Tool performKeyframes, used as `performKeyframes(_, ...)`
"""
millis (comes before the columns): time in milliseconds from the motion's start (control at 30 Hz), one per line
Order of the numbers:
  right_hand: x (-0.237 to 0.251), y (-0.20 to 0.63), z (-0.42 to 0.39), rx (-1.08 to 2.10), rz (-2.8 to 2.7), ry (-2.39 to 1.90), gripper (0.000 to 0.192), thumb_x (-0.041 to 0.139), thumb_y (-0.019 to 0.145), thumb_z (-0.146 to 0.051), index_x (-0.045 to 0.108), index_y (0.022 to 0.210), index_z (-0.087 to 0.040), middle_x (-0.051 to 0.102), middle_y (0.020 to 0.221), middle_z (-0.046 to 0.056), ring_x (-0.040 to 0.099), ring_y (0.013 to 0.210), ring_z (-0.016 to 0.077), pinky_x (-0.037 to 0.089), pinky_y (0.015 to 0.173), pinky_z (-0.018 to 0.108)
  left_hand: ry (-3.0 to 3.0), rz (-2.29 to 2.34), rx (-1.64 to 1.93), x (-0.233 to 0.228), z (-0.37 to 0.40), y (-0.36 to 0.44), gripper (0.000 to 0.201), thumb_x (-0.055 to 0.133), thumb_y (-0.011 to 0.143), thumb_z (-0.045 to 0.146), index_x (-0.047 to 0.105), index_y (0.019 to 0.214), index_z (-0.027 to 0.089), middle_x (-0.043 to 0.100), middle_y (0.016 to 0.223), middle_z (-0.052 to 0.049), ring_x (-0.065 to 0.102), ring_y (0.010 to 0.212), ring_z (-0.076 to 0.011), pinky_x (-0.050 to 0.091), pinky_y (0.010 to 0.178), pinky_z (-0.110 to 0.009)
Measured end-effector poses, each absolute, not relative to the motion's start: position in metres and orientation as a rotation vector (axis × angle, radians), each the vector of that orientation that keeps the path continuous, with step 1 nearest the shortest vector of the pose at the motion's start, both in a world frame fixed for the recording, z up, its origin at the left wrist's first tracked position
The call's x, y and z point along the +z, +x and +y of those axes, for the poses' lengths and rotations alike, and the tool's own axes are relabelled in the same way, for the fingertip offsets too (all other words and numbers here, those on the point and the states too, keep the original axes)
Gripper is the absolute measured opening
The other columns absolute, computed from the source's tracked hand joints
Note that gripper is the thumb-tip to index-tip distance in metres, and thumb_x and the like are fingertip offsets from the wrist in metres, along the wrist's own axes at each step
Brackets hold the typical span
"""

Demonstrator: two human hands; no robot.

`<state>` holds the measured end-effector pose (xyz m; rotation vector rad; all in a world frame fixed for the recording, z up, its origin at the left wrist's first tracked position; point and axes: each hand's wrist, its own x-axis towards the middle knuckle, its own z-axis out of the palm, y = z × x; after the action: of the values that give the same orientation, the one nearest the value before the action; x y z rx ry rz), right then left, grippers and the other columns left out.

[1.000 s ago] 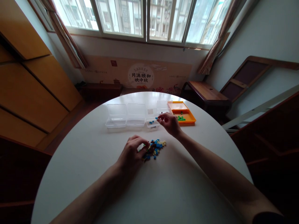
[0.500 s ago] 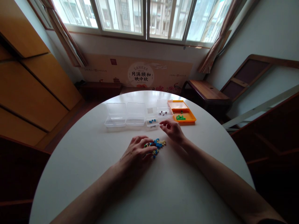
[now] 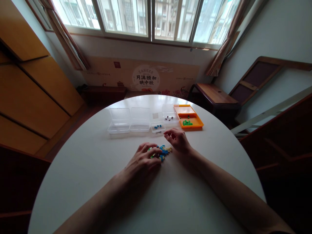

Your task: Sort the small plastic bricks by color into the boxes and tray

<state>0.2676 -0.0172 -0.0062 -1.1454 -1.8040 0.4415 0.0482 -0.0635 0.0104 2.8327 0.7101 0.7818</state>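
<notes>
My left hand (image 3: pixel 143 157) rests over a small pile of toy bricks (image 3: pixel 163 151), blue, yellow, green and dark ones. Its fingers are spread and curved across the pile's left side, hiding part of it. My right hand (image 3: pixel 179 140) hovers just beyond the pile, at its upper right. Its thumb and forefinger are a little apart, and nothing shows between them. Close to those fingertips is a small clear box (image 3: pixel 153 130) with a few blue bricks (image 3: pixel 158 126) in it.
Beyond stand a clear box (image 3: pixel 177 121) with several dark bricks and an orange box (image 3: pixel 202 124) with green bricks (image 3: pixel 187 123). Two open clear boxes (image 3: pixel 119 131) (image 3: pixel 140 129) are to the left. All rest on a round white table (image 3: pixel 80 169).
My right hand has come slightly back from the small clear box toward the pile. My left hand stays over the bricks, its fingers shifting a little. The view has moved slightly.
</notes>
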Motion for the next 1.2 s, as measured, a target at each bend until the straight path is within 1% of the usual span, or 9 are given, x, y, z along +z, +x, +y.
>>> performKeyframes(100, -0.005, 0.264, -0.020, 0.464, -1.839, -1.119, 0.007, 0.061, 0.082, -0.020, 0.068, 0.083, -0.018, 0.061, 0.072, 0.000, 0.048, 0.056, 0.0094, 0.042, 0.057, 0.021, 2.826, 0.732, 0.733, 0.009, -0.064, 0.048, 0.013, 0.057, 0.089, 0.020, 0.069, 0.092, 0.026, 0.064, 0.119, -0.002, 0.046, 0.122, -0.0226, 0.033, 0.104, -0.041)
performKeyframes(167, -0.002, 0.262, -0.023, 0.488, -1.863, -1.096, 0.007, 0.061, 0.082, -0.019, 0.068, 0.083, -0.018, 0.061, 0.072, 0.000, 0.048, 0.056, 0.0093, 0.043, 0.056, 0.021, 2.793, 0.775, 0.763, 0.007, -0.063, 0.047, 0.012, 0.057, 0.089, 0.021, 0.069, 0.092, 0.026, 0.066, 0.116, -0.002, 0.048, 0.119, -0.0228, 0.035, 0.102, -0.041)
performKeyframes(333, 0.006, 0.254, -0.033, 0.555, -1.926, -0.987, 0.006, 0.064, 0.081, -0.018, 0.068, 0.084, -0.018, 0.060, 0.071, 0.000, 0.049, 0.056, 0.0087, 0.043, 0.055, 0.020, 2.500, 0.971, 1.091, 0.008, -0.058, 0.046, 0.008, 0.061, 0.087, 0.025, 0.069, 0.085, 0.024, 0.068, 0.106, -0.005, 0.054, 0.109, -0.0228, 0.042, 0.095, -0.040)
performKeyframes(433, 0.009, 0.249, -0.040, 0.510, -1.982, -0.889, 0.008, 0.064, 0.080, -0.018, 0.067, 0.088, -0.019, 0.061, 0.074, 0.000, 0.052, 0.058, 0.0091, 0.045, 0.058, 0.021, 2.252, 1.061, 1.179, 0.012, -0.055, 0.044, 0.008, 0.063, 0.085, 0.026, 0.070, 0.083, 0.023, 0.067, 0.104, -0.006, 0.056, 0.103, -0.0219, 0.046, 0.092, -0.038)
performKeyframes(533, 0.011, 0.243, -0.046, 0.403, -2.031, -0.806, 0.006, 0.062, 0.085, -0.023, 0.065, 0.087, -0.019, 0.062, 0.077, 0.002, 0.055, 0.063, 0.0104, 0.045, 0.061, 0.022, 2.096, 1.113, 1.176, 0.012, -0.053, 0.043, 0.008, 0.064, 0.084, 0.027, 0.070, 0.081, 0.023, 0.066, 0.103, -0.005, 0.058, 0.102, -0.0219, 0.047, 0.091, -0.039)
performKeyframes(633, 0.012, 0.237, -0.050, 0.292, -2.046, -0.758, 0.013, 0.057, 0.090, -0.028, 0.063, 0.083, -0.019, 0.062, 0.076, 0.003, 0.056, 0.066, 0.0121, 0.045, 0.064, 0.023, 2.040, 1.122, 1.155, 0.011, -0.052, 0.043, 0.009, 0.064, 0.083, 0.028, 0.070, 0.080, 0.022, 0.066, 0.104, -0.006, 0.058, 0.103, -0.0221, 0.047, 0.093, -0.040)
performKeyframes(800, 0.010, 0.234, -0.049, 0.167, -2.042, -0.761, 0.024, 0.049, 0.094, -0.032, 0.060, 0.078, -0.020, 0.062, 0.074, 0.003, 0.056, 0.065, 0.0127, 0.045, 0.065, 0.024, 2.028, 1.143, 1.136, 0.009, -0.050, 0.044, 0.013, 0.062, 0.084, 0.031, 0.070, 0.081, 0.022, 0.066, 0.104, -0.006, 0.058, 0.102, -0.0222, 0.046, 0.094, -0.041)
performKeyframes(1000, 0.008, 0.235, -0.047, 0.138, -2.051, -0.786, 0.021, 0.053, 0.093, -0.033, 0.062, 0.080, -0.021, 0.063, 0.074, 0.003, 0.057, 0.066, 0.0131, 0.045, 0.066, 0.024, 2.041, 1.161, 1.151, 0.005, -0.048, 0.044, 0.017, 0.060, 0.086, 0.034, 0.070, 0.081, 0.021, 0.067, 0.100, -0.006, 0.058, 0.100, -0.0209, 0.048, 0.091, -0.039)
performKeyframes(1200, 0.005, 0.237, -0.046, 0.162, -2.078, -0.818, 0.017, 0.056, 0.091, -0.032, 0.063, 0.081, -0.021, 0.063, 0.075, 0.003, 0.057, 0.067, 0.0132, 0.045, 0.066, 0.024, 2.053, 1.196, 1.152, 0.006, -0.050, 0.043, 0.019, 0.059, 0.086, 0.035, 0.071, 0.081, 0.021, 0.068, 0.098, -0.006, 0.059, 0.099, -0.0212, 0.048, 0.091, -0.039)
